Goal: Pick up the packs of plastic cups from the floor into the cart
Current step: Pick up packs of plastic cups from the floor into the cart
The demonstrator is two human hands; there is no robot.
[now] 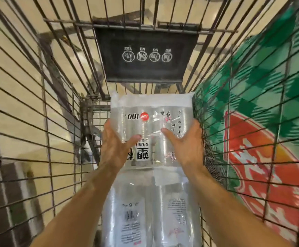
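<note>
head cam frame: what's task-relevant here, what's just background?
Job: held pack of plastic cups, gripped by left hand and right hand; packed cups lying lower in the cart; wire cart.
Background: black flap with warning icons; green-and-red printed package behind the cart's right wall.

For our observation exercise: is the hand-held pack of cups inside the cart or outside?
Inside: the left hand and right hand hold the pack between the wire walls of the cart.

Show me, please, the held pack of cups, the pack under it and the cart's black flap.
Held pack [152, 120]: head view, clear wrap beside the red dot.
Lower pack [150, 209]: head view, middle of its wrap.
Black flap [146, 70]: head view, bare area below the icons.
</note>
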